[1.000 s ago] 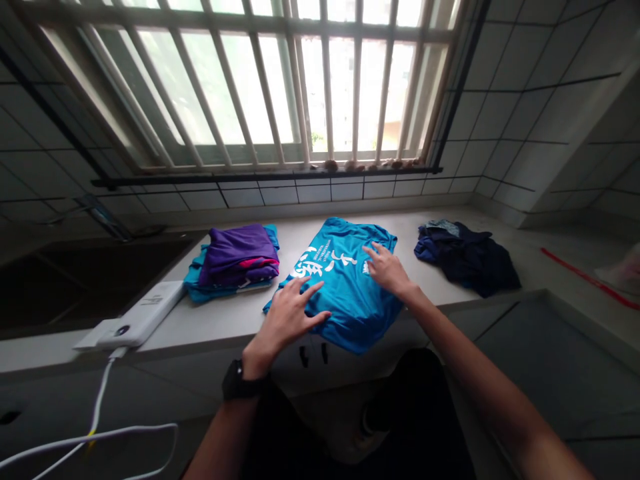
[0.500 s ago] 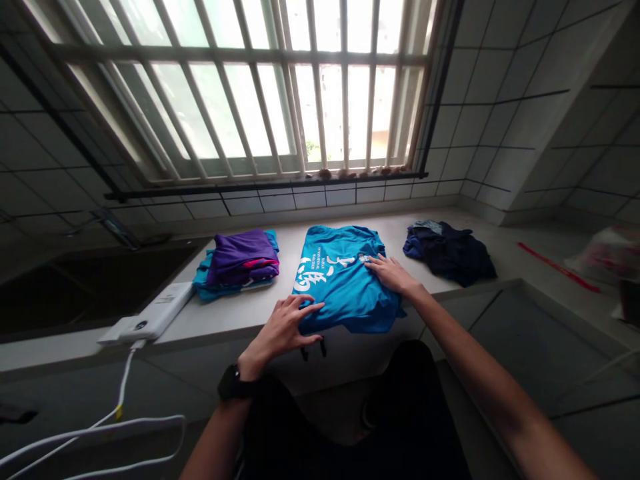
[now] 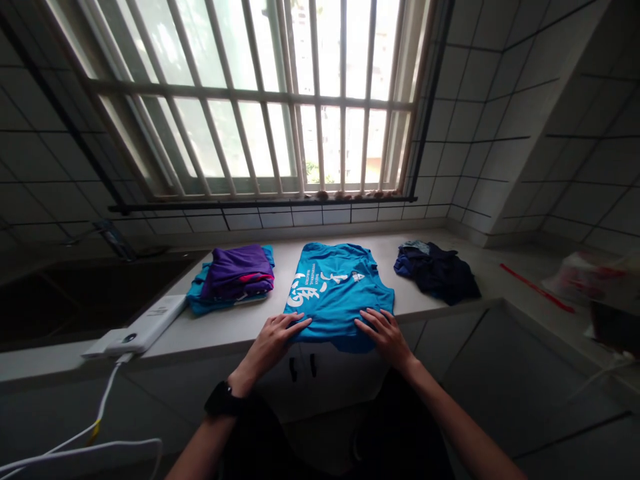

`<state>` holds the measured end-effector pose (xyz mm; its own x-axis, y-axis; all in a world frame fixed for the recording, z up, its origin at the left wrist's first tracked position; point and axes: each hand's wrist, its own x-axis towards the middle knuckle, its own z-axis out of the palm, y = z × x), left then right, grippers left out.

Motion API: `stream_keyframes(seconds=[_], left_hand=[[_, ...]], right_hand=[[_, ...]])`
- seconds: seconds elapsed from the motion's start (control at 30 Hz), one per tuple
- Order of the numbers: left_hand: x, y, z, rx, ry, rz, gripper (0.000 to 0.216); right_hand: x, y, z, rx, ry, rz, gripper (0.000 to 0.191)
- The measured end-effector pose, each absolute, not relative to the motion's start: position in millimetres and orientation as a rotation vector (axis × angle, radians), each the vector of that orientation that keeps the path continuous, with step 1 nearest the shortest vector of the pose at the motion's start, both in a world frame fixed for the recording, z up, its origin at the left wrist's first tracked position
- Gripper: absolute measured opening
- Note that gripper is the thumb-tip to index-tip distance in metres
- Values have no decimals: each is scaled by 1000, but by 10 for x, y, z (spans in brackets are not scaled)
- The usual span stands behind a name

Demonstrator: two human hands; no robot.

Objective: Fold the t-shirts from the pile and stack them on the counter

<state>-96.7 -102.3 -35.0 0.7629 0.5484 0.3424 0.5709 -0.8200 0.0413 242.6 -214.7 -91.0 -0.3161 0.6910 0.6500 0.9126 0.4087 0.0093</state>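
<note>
A blue T-shirt with white lettering lies spread on the white counter, its near edge hanging over the front. On its near left corner rest the fingers of my left hand, stretched out and slightly bent, above a black wristwatch. My right hand lies on the near right part of the shirt with its fingers spread. Both thumbs are hidden, so I cannot tell whether they reach under the cloth. Left of the shirt sits a folded pile of purple and blue clothes; to the right is a dark navy heap of clothes.
A white power strip with a cable lies by the dark sink on the left. At the right are a red strip and a plastic bag. A barred window is behind the counter.
My right hand has moved from the shirt's right middle toward its near right edge. My left thumb has gone out of sight. The shirt's right side looks flatter, and the view has tilted up.
</note>
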Motion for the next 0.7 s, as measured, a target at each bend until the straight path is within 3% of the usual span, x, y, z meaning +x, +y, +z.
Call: stream_keyframes(seconds=[0.23,0.37,0.53,0.7], left_hand=[[-1111,-1251,-254,-2979,-840,-741,36],[-1165,-1449,-222,-3093,-905,-868,34],[-1063,-1564,-39,-3151,-1186,-1043,32],[-948,-1484,525,-3073,-1300,-1182,30]], right_hand=[[2332,-2309,-657,-1176,-1929,-359,48],[2325,-2503,-533,-1260,-1861,-146,45],[2390,-2575,-321,-1348,-1775,194,53],[2657,-2386,165,-1442,-1886,432,66]])
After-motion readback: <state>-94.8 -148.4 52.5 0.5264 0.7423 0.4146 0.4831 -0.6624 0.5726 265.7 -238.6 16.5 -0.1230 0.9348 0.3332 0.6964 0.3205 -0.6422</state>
